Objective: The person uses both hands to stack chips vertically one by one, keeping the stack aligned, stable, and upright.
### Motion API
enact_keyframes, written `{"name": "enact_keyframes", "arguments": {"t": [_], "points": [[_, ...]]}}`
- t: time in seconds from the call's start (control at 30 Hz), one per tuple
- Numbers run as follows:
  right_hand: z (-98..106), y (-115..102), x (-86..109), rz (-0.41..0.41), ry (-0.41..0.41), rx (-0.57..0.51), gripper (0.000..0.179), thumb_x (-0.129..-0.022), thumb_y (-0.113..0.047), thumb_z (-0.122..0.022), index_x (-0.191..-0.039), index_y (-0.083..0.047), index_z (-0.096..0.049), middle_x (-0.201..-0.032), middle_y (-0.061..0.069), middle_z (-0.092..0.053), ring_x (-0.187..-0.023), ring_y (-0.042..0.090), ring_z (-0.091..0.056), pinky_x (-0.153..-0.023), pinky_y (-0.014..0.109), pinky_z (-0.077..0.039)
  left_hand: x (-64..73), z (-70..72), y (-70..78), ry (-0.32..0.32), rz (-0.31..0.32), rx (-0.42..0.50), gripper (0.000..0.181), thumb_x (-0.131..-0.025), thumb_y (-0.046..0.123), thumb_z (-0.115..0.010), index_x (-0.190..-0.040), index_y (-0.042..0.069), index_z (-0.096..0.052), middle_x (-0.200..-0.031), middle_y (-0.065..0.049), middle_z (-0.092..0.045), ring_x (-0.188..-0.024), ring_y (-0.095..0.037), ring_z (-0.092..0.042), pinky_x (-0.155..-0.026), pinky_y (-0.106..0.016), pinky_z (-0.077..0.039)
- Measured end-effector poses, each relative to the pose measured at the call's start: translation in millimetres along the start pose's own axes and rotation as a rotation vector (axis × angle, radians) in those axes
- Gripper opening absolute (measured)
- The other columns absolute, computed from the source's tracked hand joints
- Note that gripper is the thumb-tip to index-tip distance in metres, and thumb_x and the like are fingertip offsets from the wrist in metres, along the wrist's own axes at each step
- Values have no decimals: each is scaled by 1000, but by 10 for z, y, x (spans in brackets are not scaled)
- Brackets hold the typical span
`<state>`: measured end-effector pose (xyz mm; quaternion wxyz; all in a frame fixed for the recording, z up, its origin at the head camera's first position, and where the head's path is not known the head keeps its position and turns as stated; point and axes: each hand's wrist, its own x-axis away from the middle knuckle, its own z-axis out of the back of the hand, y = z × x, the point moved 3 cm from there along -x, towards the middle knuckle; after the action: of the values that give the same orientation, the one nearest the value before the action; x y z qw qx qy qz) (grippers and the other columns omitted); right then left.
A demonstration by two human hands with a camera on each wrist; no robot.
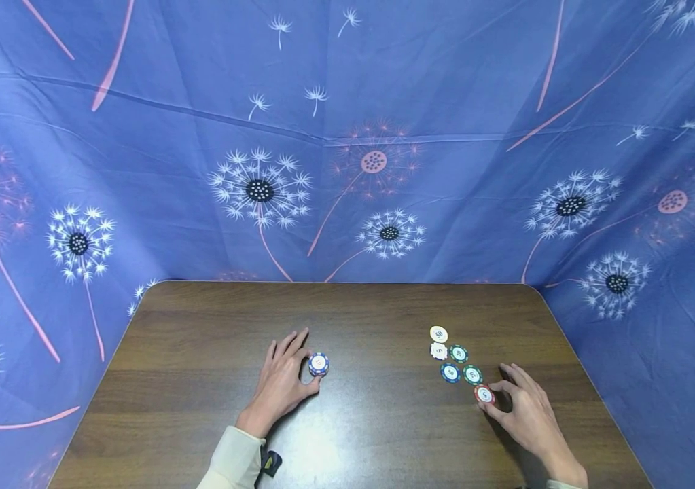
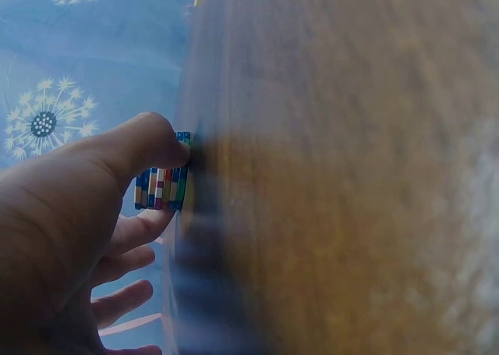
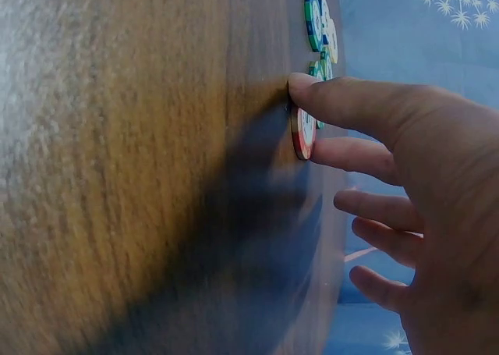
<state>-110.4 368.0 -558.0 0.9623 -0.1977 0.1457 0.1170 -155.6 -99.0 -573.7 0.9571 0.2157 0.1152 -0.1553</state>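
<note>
On the left half of the table, my left hand (image 1: pixel 282 380) holds a short stack of poker chips (image 1: pixel 318 364) between thumb and index finger, a blue-and-white chip on top. From the side, the left wrist view shows the stack's edges (image 2: pixel 160 189) in blue, white, red and green. My right hand (image 1: pixel 527 411) pinches a red poker chip (image 1: pixel 484 394) by its rim with thumb and index finger, low over the wood. Just beyond it lie a green chip (image 1: pixel 472 374), a blue chip (image 1: pixel 450 372), another green chip (image 1: pixel 459 353), a white chip (image 1: pixel 439 351) and a yellowish chip (image 1: pixel 439 333).
The brown wooden table (image 1: pixel 378 435) has rounded far corners. A blue cloth (image 1: pixel 475 81) with dandelion prints hangs behind it and along both sides. A dark strap (image 1: pixel 272 463) shows at the left sleeve cuff.
</note>
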Motion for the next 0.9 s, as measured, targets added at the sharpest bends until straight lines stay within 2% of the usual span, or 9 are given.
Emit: {"name": "enact_keyframes", "arguments": {"t": [0.43, 0.53, 0.73, 0.9], "points": [[-11, 23, 15, 15, 62, 12, 35, -64, -18, -98, -89, -9, -76, -135, 28, -66, -131, 56, -54, -98, 71, -41, 5, 6, 10, 15, -12, 2, 45, -78, 33, -91, -111, 5, -79, -159, -16, -55, -146, -42, -49, -119, -70, -35], [-30, 42, 20, 13, 59, 21, 35, -63, -19, -97, -89, -9, -75, -137, 29, -66, -132, 56, -54, -98, 72, -41, 5, 7, 12, 24, -19, 3, 45, -78, 33, -91, -111, 5, -79, -158, -16, -56, -146, -42, -50, -118, -71, -35], [-56, 66, 29, -3, 61, 33, 35, -63, -20, -95, -89, -8, -74, -139, 32, -64, -138, 57, -48, -96, 77, -41, 8, 13, 18, -4, -8, 0, 44, -79, 34, -90, -112, 6, -78, -160, -15, -54, -147, -41, -48, -120, -70, -34], [-53, 66, 40, 2, 73, 37, 34, -62, -20, -94, -86, -10, -72, -139, 31, -64, -139, 56, -48, -96, 76, -42, 12, 6, 8, -8, -2, 0, 44, -79, 34, -90, -111, 7, -78, -160, -15, -54, -147, -41, -48, -120, -70, -34]]}}
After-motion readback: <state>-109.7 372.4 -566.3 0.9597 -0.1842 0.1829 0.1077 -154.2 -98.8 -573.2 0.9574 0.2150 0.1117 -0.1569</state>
